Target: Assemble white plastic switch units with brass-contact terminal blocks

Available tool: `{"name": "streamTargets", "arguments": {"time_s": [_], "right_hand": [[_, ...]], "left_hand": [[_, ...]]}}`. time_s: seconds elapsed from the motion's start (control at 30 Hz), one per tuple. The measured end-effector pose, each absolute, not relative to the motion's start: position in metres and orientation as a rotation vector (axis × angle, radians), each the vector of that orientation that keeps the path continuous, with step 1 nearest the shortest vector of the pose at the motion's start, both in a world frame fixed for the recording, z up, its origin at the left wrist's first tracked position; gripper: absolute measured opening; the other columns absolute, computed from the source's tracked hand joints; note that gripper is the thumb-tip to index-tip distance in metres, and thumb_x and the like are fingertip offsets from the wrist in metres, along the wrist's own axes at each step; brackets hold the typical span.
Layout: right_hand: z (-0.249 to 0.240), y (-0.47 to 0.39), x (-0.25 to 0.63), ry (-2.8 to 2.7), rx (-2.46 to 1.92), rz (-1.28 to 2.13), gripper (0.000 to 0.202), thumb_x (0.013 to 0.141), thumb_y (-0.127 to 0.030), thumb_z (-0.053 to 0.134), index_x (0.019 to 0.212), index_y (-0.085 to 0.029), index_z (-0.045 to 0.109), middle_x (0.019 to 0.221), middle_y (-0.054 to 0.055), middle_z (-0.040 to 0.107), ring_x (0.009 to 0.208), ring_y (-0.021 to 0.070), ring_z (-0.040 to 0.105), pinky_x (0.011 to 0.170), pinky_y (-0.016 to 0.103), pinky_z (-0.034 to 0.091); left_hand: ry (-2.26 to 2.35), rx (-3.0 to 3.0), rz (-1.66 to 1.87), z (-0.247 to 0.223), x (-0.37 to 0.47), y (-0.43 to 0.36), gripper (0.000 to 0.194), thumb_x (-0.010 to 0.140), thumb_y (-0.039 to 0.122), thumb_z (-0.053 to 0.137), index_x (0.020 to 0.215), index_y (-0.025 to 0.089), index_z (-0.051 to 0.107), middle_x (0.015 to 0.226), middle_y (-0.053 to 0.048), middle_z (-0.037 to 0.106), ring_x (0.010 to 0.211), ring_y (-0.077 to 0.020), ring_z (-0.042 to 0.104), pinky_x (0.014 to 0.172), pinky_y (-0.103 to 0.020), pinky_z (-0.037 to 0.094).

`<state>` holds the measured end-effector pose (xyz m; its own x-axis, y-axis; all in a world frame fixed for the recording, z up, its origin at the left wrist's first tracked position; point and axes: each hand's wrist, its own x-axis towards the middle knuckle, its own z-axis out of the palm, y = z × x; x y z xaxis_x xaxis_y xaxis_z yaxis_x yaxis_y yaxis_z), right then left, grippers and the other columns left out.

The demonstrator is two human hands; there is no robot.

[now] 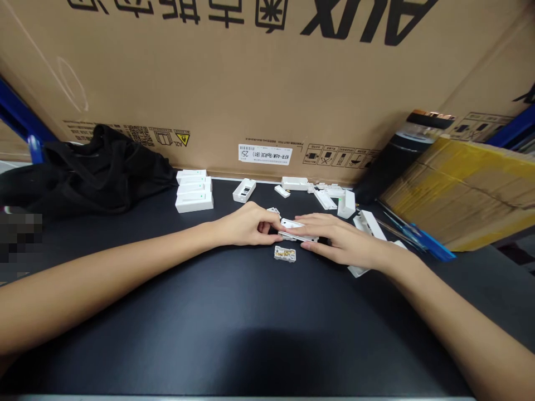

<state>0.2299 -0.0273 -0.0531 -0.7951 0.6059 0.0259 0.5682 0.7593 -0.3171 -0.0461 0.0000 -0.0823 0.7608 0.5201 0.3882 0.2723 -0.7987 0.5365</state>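
Observation:
Over the middle of the dark table, a long white plastic housing piece lies between my hands. My left hand pinches its left end between thumb and forefinger. At the other end, my right hand has its fingers along the top and its thumb at the near side, covering part of the piece. Just in front rests a small white plastic insert with brass contacts, touched by neither hand. Another small white part is partly hidden behind the held piece.
White finished-looking strips stand grouped at the back left, near black cloth. A hollow white shell and several loose white parts line the back. Rightward are a black bottle, a taped cardboard piece and slim tools.

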Motion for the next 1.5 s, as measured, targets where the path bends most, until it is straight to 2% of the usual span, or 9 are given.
{"name": "streamTargets", "arguments": {"time_s": [0.17, 0.33, 0.57, 0.7, 0.8, 0.93, 1.13, 1.37, 1.5], "right_hand": [[-0.047, -0.025, 0.228, -2.736, -0.857, 0.544, 0.045, 0.104, -0.041, 0.049, 0.148, -0.034, 0.055, 0.149, 0.004, 0.060, 0.139, 0.0251, 0.052, 0.118, 0.047, 0.040], [-0.035, -0.028, 0.230, -2.583, -0.981, 0.491, 0.049, 0.104, -0.043, 0.049, 0.151, -0.030, 0.051, 0.146, 0.007, 0.062, 0.126, 0.0257, 0.062, 0.106, 0.043, 0.050], [-0.044, -0.016, 0.241, -2.492, -1.222, 0.203, 0.057, 0.103, -0.049, 0.045, 0.152, -0.021, 0.047, 0.151, 0.013, 0.056, 0.134, 0.0317, 0.057, 0.110, 0.050, 0.047], [-0.052, -0.007, 0.244, -2.516, -1.286, 0.123, 0.059, 0.103, -0.049, 0.042, 0.151, -0.015, 0.046, 0.152, 0.017, 0.055, 0.135, 0.0335, 0.055, 0.112, 0.053, 0.044], [-0.055, -0.005, 0.244, -2.571, -1.318, 0.121, 0.059, 0.102, -0.048, 0.044, 0.150, -0.014, 0.048, 0.145, 0.018, 0.060, 0.131, 0.0361, 0.057, 0.107, 0.057, 0.046], [-0.057, -0.002, 0.242, -2.632, -1.321, 0.121, 0.057, 0.102, -0.048, 0.045, 0.148, -0.017, 0.051, 0.140, 0.017, 0.063, 0.127, 0.0371, 0.057, 0.103, 0.058, 0.046], [-0.056, 0.002, 0.240, -2.651, -1.282, 0.114, 0.052, 0.100, -0.045, 0.047, 0.145, -0.019, 0.055, 0.139, 0.014, 0.065, 0.126, 0.0377, 0.056, 0.103, 0.058, 0.044], [-0.055, 0.006, 0.236, -2.623, -1.265, 0.152, 0.054, 0.102, -0.048, 0.044, 0.142, -0.016, 0.058, 0.135, 0.016, 0.067, 0.122, 0.0365, 0.059, 0.102, 0.056, 0.046], [-0.047, 0.008, 0.229, -2.589, -1.239, 0.214, 0.049, 0.102, -0.046, 0.041, 0.133, -0.016, 0.063, 0.128, 0.015, 0.070, 0.117, 0.0341, 0.063, 0.100, 0.050, 0.047]], "left_hand": [[0.619, 2.332, 0.691, -0.082, -0.047, 0.000, 0.036, 0.090, 0.033, 0.071, 0.120, 0.018, 0.060, 0.082, 0.000, 0.073, 0.060, -0.0087, 0.060, 0.060, -0.021, 0.051], [0.662, 2.200, 0.699, -0.084, -0.048, -0.002, 0.061, 0.087, 0.030, 0.073, 0.137, 0.019, 0.040, 0.102, -0.007, 0.076, 0.064, -0.0089, 0.064, 0.062, -0.022, 0.055], [0.645, 2.289, 0.690, -0.083, -0.046, 0.000, 0.034, 0.088, 0.031, 0.071, 0.115, 0.018, 0.054, 0.099, -0.006, 0.076, 0.062, -0.0079, 0.061, 0.061, -0.022, 0.053], [0.629, 2.401, 0.672, -0.079, -0.048, 0.001, 0.022, 0.088, 0.029, 0.071, 0.104, 0.016, 0.065, 0.072, 0.002, 0.065, 0.060, -0.0087, 0.057, 0.061, -0.022, 0.049], [0.571, 2.447, 0.638, -0.076, -0.053, 0.002, 0.018, 0.085, 0.026, 0.071, 0.100, 0.016, 0.069, 0.072, 0.001, 0.064, 0.064, -0.0104, 0.058, 0.064, -0.023, 0.048], [0.540, 2.451, 0.602, -0.075, -0.059, 0.006, 0.018, 0.080, 0.018, 0.068, 0.098, 0.016, 0.070, 0.087, -0.005, 0.072, 0.069, -0.0125, 0.061, 0.068, -0.026, 0.050], [0.575, 2.400, 0.583, -0.073, -0.062, 0.009, 0.022, 0.079, 0.009, 0.059, 0.097, 0.016, 0.069, 0.081, -0.002, 0.070, 0.069, -0.0125, 0.062, 0.067, -0.025, 0.050], [0.528, 2.408, 0.618, -0.073, -0.059, 0.005, 0.026, 0.085, 0.026, 0.073, 0.107, 0.016, 0.064, 0.094, -0.003, 0.071, 0.071, -0.0104, 0.057, 0.067, -0.024, 0.048], [0.552, 2.460, 0.614, -0.075, -0.058, 0.005, 0.028, 0.086, 0.031, 0.076, 0.108, 0.017, 0.066, 0.088, -0.001, 0.068, 0.069, -0.0097, 0.057, 0.063, -0.021, 0.045]]}}
